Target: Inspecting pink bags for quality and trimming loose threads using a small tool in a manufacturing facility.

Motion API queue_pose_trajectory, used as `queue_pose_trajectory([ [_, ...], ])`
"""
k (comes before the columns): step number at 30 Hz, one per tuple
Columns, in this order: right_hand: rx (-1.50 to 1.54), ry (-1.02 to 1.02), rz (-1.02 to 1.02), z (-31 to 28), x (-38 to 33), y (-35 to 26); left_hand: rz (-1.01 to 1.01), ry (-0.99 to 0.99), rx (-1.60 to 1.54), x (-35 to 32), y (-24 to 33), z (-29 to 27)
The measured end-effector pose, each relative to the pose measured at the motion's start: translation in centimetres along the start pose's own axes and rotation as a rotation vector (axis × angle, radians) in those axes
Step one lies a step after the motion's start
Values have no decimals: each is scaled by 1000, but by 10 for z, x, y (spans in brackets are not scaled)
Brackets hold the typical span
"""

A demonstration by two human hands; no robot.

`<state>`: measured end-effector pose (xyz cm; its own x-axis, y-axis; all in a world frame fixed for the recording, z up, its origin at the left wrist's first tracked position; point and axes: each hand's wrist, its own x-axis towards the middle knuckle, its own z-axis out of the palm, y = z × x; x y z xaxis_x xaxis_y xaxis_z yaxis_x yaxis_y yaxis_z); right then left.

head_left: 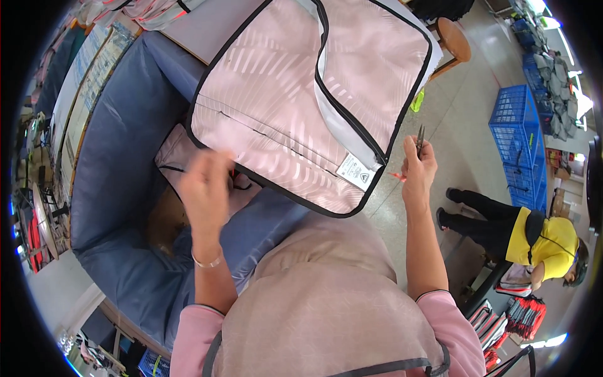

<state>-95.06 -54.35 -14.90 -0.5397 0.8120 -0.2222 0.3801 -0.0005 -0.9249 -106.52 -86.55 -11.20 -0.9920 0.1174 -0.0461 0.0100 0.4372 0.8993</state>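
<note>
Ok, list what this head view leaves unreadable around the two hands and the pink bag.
- Left hand: motion-blurred, so its grip is unclear.
- Right hand: holds small snips, blades too small to judge.
- Pink bag: top cut off by the picture edge.
- White label: too small to make out.

Garment workshop: fabric piles (144,9), blue crates (515,125), seated co-worker (540,242).

Counter (207,34), pale grey top, at 12 o'clock: pink mesh panel with black binding (282,100) lies on it, overhanging the near edge. Dark blue fabric (119,144) drapes off it toward 9 o'clock.
</note>
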Motion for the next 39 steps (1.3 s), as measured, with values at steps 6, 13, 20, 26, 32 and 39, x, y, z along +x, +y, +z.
queue_pose_trajectory([
  [6,354,-62,76,49,25,19,486,86,866,56,-31,56],
  [13,335,-14,187,57,27,29,867,-1124,-71,-84,12,117],
  [20,240,-25,62,31,45,48,655,-286,1147,22,-55,24],
  [26,330,-86,146,42,39,30,77,651,489,31,-126,-75],
  [32,237,-90,156,41,38,30,952,-335,419,-1,-5,60],
  [39,70,-130,52,28,50,41,-199,322,713,133,-117,-83],
])
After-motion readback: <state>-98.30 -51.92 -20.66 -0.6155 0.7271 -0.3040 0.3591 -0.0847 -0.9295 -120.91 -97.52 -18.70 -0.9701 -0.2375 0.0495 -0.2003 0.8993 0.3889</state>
